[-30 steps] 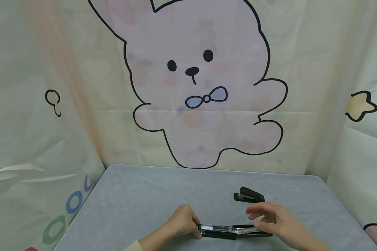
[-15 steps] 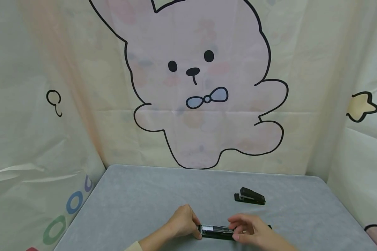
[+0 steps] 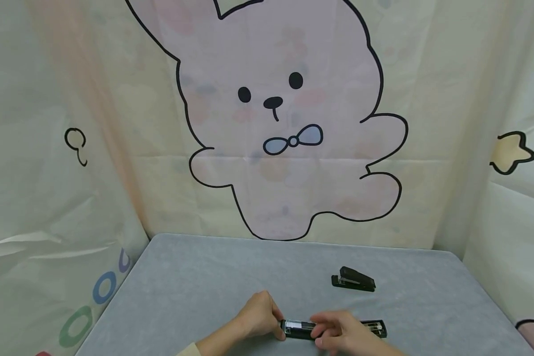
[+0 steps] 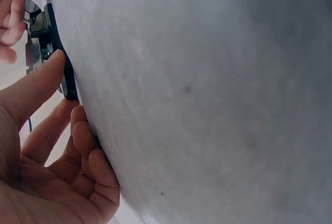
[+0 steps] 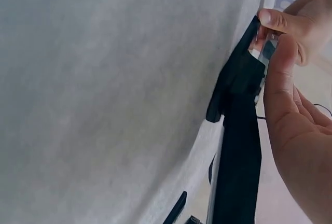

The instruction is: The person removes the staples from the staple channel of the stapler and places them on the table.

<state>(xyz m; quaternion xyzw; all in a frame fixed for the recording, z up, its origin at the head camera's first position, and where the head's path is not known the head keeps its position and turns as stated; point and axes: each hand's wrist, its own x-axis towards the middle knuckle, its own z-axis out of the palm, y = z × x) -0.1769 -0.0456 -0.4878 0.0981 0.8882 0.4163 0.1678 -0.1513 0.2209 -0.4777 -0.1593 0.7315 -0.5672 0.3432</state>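
A black stapler (image 3: pixel 299 330) lies opened out flat on the table, its metal magazine uncovered and its long cover (image 5: pixel 239 156) swung back to the right. My left hand (image 3: pixel 259 316) pinches its left end; in the left wrist view, the thumb of that hand (image 4: pixel 46 156) lies along the stapler's black base (image 4: pixel 63 63). Over the middle hovers my right hand (image 3: pixel 338 332), with fingers loosely bent and hiding the hinge. In the right wrist view, the thumb of this hand (image 5: pixel 295 105) overlaps the magazine. The cover's far end (image 3: pixel 375 327) shows beyond the right hand.
Behind the right hand, a second black stapler (image 3: pixel 353 280) stands on the grey table cloth (image 3: pixel 204 277), its top arm raised over the base. A printed cloth backdrop (image 3: pixel 160 198) rises at the table's far edge, with side curtains left and right.
My right hand has moved left along the stapler, from the cover past the hinge to over the magazine. My left hand and the second stapler have stayed in place.
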